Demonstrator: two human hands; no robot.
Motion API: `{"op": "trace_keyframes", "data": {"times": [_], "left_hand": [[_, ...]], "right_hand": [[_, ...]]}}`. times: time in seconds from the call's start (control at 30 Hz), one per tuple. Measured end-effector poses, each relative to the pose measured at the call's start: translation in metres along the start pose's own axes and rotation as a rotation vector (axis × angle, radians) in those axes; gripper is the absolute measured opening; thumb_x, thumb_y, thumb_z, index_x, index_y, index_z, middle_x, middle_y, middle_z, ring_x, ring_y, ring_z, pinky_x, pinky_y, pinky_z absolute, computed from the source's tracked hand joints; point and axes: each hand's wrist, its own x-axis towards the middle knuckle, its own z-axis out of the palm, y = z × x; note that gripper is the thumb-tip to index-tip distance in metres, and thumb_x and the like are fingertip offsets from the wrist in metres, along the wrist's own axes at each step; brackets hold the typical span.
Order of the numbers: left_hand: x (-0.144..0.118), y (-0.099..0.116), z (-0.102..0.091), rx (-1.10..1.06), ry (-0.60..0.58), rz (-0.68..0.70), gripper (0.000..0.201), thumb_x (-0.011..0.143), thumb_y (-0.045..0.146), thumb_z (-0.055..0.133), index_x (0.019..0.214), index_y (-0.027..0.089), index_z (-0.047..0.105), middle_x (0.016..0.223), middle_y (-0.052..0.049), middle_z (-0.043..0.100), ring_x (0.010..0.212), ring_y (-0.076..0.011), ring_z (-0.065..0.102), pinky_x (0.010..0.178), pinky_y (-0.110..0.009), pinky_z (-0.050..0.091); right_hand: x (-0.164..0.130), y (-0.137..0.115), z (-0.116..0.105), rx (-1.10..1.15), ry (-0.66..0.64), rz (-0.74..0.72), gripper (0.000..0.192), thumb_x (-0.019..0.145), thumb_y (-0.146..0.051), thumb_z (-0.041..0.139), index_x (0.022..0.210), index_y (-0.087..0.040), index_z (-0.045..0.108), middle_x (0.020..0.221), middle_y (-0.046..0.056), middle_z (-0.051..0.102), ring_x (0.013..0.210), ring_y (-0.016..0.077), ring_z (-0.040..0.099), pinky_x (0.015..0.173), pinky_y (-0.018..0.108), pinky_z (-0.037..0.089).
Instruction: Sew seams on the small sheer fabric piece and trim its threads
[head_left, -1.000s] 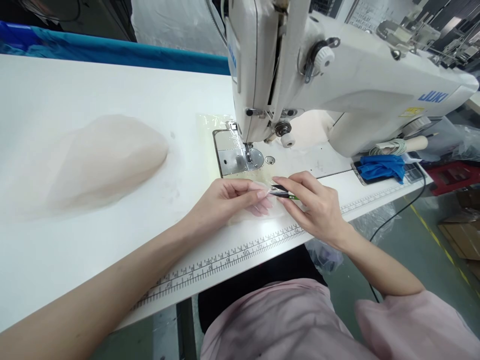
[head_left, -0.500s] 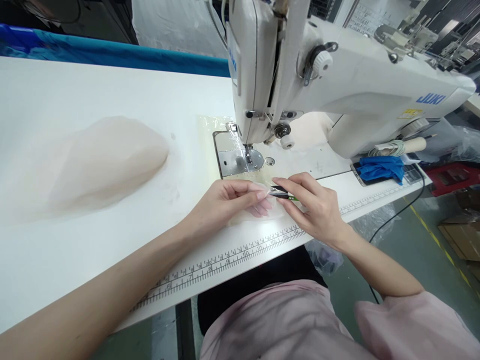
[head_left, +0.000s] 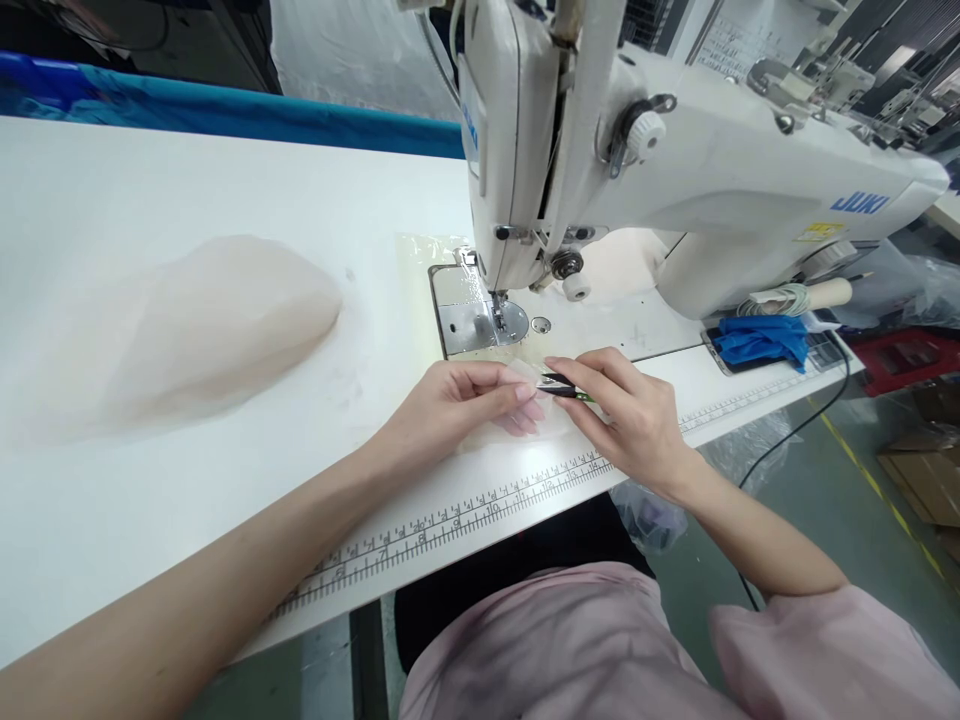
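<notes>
My left hand point(head_left: 457, 405) pinches a small piece of sheer pale fabric point(head_left: 525, 425) that lies on the white table, just in front of the sewing machine's needle plate point(head_left: 469, 320). My right hand point(head_left: 634, 420) holds small thread snips point(head_left: 562, 385) with a green handle, their dark tips touching the fabric edge beside my left fingertips. The white JUKI sewing machine point(head_left: 675, 170) stands right behind both hands.
A heap of sheer beige fabric point(head_left: 202, 325) lies on the white table point(head_left: 150, 190) at the left. A ruler strip point(head_left: 450, 515) runs along the front edge. A blue cloth point(head_left: 761, 335) and a thread cone point(head_left: 806, 295) sit at the right, under the machine arm.
The hands stay in nearly the same pose, with the snips at the fabric edge. Only the view has shifted slightly.
</notes>
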Motion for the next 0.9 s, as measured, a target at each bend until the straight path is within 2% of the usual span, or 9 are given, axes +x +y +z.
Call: {"op": "trace_keyframes", "data": {"times": [0.17,0.33,0.43,0.53,0.63,0.73,0.8,0.9], "left_hand": [[0.000,-0.001,0.000,0.020,0.016,0.005,0.020,0.083,0.035,0.065,0.077,0.018,0.073,0.072,-0.002,0.073,0.069,-0.0149,0.069,0.074,-0.027,0.057],[0.000,-0.002,0.000,-0.002,0.014,0.006,0.018,0.084,0.034,0.066,0.082,0.019,0.074,0.071,-0.001,0.073,0.068,-0.0134,0.069,0.073,-0.025,0.057],[0.000,-0.002,0.000,-0.013,0.005,0.014,0.017,0.084,0.034,0.066,0.083,0.019,0.074,0.071,-0.001,0.073,0.068,-0.0127,0.068,0.073,-0.024,0.057],[-0.001,-0.001,0.000,-0.015,0.012,0.013,0.016,0.083,0.034,0.067,0.084,0.020,0.074,0.071,-0.001,0.073,0.068,-0.0132,0.068,0.073,-0.025,0.057],[0.000,-0.003,0.000,-0.023,0.012,0.006,0.017,0.082,0.035,0.068,0.085,0.020,0.074,0.070,-0.001,0.073,0.068,-0.0142,0.069,0.074,-0.027,0.058],[0.000,-0.004,-0.001,-0.055,0.003,0.000,0.017,0.079,0.035,0.070,0.088,0.020,0.073,0.070,-0.001,0.073,0.066,-0.0147,0.069,0.073,-0.029,0.058],[0.000,-0.004,-0.002,-0.074,-0.010,0.005,0.018,0.078,0.033,0.071,0.091,0.020,0.073,0.071,-0.001,0.073,0.066,-0.0144,0.068,0.073,-0.029,0.058],[0.000,-0.004,-0.003,-0.071,-0.036,0.032,0.019,0.079,0.031,0.070,0.095,0.020,0.073,0.071,-0.001,0.073,0.066,-0.0134,0.068,0.072,-0.027,0.057]], "right_hand": [[0.000,-0.001,0.001,-0.053,0.003,-0.026,0.025,0.096,-0.024,0.050,0.118,-0.021,0.060,0.090,0.001,0.068,0.070,0.0097,0.061,0.058,0.022,0.044],[0.000,-0.001,0.002,-0.133,0.030,-0.077,0.023,0.094,-0.014,0.050,0.111,-0.021,0.063,0.074,-0.003,0.066,0.058,0.0088,0.055,0.054,0.023,0.040],[0.000,-0.001,0.003,-0.079,0.038,-0.071,0.023,0.093,-0.014,0.051,0.111,-0.020,0.063,0.076,-0.002,0.067,0.060,0.0089,0.057,0.055,0.022,0.042],[0.002,0.003,0.002,0.139,0.054,0.052,0.021,0.094,-0.022,0.053,0.113,-0.020,0.062,0.085,0.002,0.068,0.068,0.0104,0.060,0.059,0.023,0.046],[0.009,0.012,0.001,0.460,0.068,0.280,0.021,0.089,-0.031,0.060,0.106,-0.019,0.063,0.096,0.005,0.067,0.083,0.0146,0.063,0.064,0.026,0.049],[0.017,0.023,-0.001,0.693,-0.078,0.465,0.028,0.084,-0.036,0.066,0.107,-0.020,0.062,0.105,0.006,0.067,0.090,0.0158,0.062,0.064,0.025,0.049],[0.021,0.027,-0.002,0.826,-0.233,0.537,0.032,0.086,-0.038,0.062,0.113,-0.020,0.061,0.100,0.005,0.067,0.074,0.0107,0.059,0.055,0.021,0.044],[0.025,0.030,0.001,1.089,-0.437,0.619,0.033,0.091,-0.039,0.053,0.115,-0.017,0.059,0.079,0.000,0.063,0.043,0.0030,0.034,0.038,0.019,0.025]]}}
